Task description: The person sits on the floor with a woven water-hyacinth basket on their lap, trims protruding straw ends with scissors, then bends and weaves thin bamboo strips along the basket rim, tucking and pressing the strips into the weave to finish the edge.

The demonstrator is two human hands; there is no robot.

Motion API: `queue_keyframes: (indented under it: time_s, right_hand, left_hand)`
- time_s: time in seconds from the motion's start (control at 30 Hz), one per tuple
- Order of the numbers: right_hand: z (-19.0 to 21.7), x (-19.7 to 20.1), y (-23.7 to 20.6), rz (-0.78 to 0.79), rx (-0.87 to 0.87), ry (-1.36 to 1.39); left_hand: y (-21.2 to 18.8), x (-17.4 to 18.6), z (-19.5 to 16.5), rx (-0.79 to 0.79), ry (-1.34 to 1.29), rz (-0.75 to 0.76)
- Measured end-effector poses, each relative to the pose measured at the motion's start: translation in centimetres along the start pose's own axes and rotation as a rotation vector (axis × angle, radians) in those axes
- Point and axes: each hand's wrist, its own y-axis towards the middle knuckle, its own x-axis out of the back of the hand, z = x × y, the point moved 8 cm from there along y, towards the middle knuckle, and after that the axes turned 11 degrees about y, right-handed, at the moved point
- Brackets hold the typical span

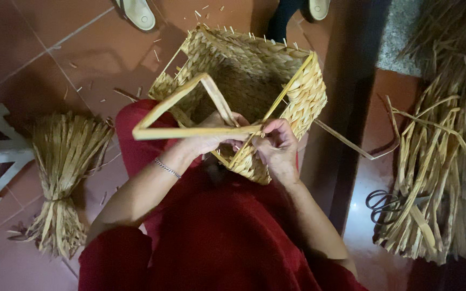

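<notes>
Basket (254, 81): woven dried straw-like fibre, rough, matt, pale yellow; stub ends bristle along the rim. Frame strips (190, 132) lying across the basket mouth: flat, smoother, light tan. Fibre bundle (63, 167) left of basket: dry, coarse, matt. Floor (39, 43) around basket: red-brown tile, smooth, faint sheen. Scissors (386, 207) right of basket: dark handles. Lap cloth (217, 237) beneath basket: soft, matt red.

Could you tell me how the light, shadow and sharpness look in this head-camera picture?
Head view: the basket and both hands, left hand and right hand, are evenly lit and sharp; the right edge sinks into dark shadow; a glare patch shines on the floor tiles beside the scissors.
</notes>
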Motion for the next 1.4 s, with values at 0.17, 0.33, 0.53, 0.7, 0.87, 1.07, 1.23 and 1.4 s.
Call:
queue_keyframes:
  time_s: [0.17, 0.33, 0.53, 0.7, 0.87, 1.07, 1.23, 1.4]
  right_hand:
    - [-0.3, 0.6, 0.2, 0.03, 0.032, 0.019]
    - [-0.3, 0.6, 0.0, 0.044, 0.05, 0.033]
    - [-0.4, 0.8, -0.1, 0.052, 0.011, -0.023]
    - [0.0, 0.3, -0.1, 0.124, 0.033, 0.006]
    - [0.0, 0.3, -0.5, 0.145, 0.01, 0.002]
    - [-0.1, 0.7, -0.6, 0.134, -0.026, -0.073]
    - [1.8, -0.7, -0.8, 0.17, 0.089, -0.149]
    - [6.4, -3.4, -2.3, 0.22, 0.421, -0.677]
  left_hand:
    - [0.0, -0.1, -0.6, -0.042, 0.066, -0.046]
    - [-0.9, -0.4, -1.4, -0.1, 0.132, 0.024]
    - [0.2, -0.8, -0.4, 0.028, 0.063, -0.007]
    - [-0.6, -0.9, -1.0, -0.055, 0.078, -0.026]
    - [-1.9, -1.1, -1.5, -0.075, -0.155, 0.096]
    - [-1.3, -0.6, -1.4, -0.128, 0.099, 0.043]
    - [-1.2, -0.4, -1.3, -0.105, 0.184, 0.024]
    - [-1.1, -0.6, -0.8, -0.09, 0.092, 0.035]
